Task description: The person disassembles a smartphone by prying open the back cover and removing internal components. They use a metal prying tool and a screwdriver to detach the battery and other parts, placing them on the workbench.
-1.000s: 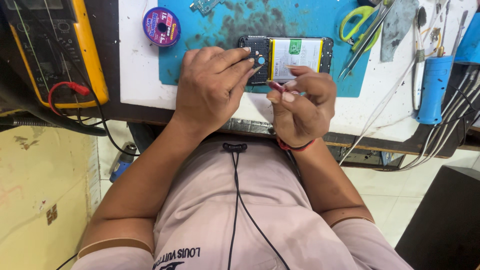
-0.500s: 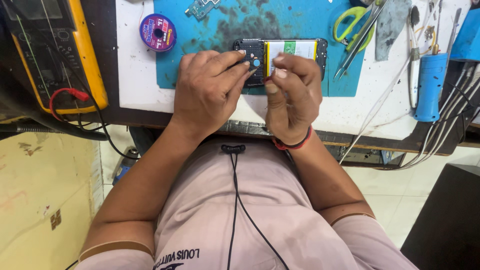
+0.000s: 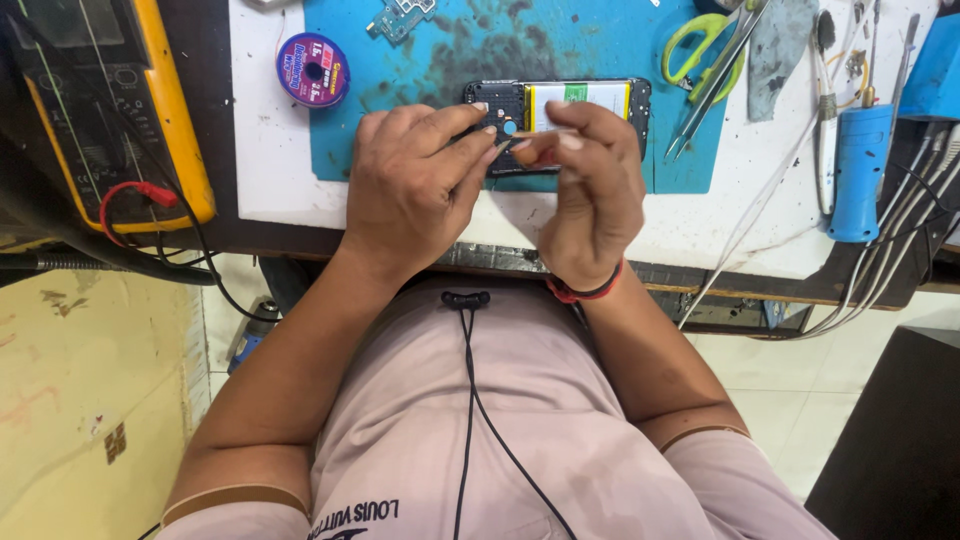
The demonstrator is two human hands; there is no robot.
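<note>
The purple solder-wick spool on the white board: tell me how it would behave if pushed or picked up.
The purple spool lies flat on its face, so a push would probably slide it rather than roll it. It looks small and thin, so likely light. Set on edge, its round rim could let it roll toward the blue mat.

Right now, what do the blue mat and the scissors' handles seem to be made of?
The blue mat looks like soft, matte rubber or silicone: it lies flat, dull and stained dark. The scissors' handles look like glossy yellow-green plastic, moulded into smooth loops. Neither is certain by sight.
</note>
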